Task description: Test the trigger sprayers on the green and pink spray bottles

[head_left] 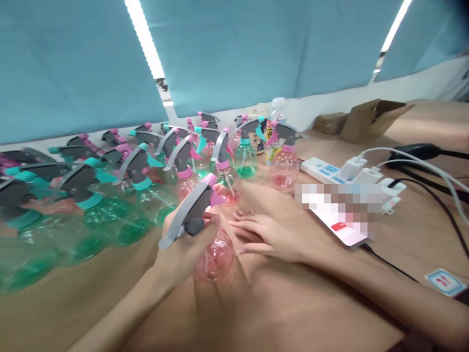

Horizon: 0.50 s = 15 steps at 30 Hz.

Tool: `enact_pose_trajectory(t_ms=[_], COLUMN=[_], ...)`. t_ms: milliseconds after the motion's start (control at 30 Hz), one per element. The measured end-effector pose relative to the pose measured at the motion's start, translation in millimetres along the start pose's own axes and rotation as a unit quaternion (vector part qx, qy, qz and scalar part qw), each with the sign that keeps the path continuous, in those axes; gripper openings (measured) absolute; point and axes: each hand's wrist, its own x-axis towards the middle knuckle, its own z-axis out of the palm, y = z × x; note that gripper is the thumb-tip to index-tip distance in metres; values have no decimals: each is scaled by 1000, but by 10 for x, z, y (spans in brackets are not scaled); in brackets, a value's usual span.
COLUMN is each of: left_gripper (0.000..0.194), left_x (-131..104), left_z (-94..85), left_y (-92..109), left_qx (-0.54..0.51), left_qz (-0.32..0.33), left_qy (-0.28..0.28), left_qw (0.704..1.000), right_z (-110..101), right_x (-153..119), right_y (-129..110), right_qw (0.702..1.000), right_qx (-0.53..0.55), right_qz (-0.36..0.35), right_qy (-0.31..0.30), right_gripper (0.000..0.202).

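My left hand [186,249] is closed around the neck of a pink spray bottle [216,259], which has a grey trigger head and a pink nozzle. That bottle stands slightly tilted over the brown table covering. Just right of it, my right hand [267,234] lies low with its fingers stretched toward the bottle, holding nothing; I cannot tell whether the fingertips touch it. Beyond my hands stand another pink spray bottle [227,183] and a green one [245,159]. To the left, several green spray bottles [126,227] with turquoise collars are crowded together.
A pink spray bottle [284,168] stands apart at the back. On the right are a power strip [322,171] with plugged-in chargers, a lit phone [340,220], cables and a number card [445,281]. An open cardboard box [370,122] sits farther back. A blue curtain [238,54] hangs behind.
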Motion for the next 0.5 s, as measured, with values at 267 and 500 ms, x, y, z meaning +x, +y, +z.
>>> enact_pose_trajectory(t_ms=[267,500], left_gripper=[5,12], left_x=[212,404], left_z=[525,1025], left_y=[126,297], left_qx=[-45,-95], left_qz=[82,116], left_qy=[-7,-15], left_qw=[996,989], right_z=[-417,-474], right_x=[-165,-328], right_y=[-271,-119], right_qw=[992,980], right_qx=[13,12], right_qz=[-12,35], right_qy=[125,193], right_gripper=[65,61])
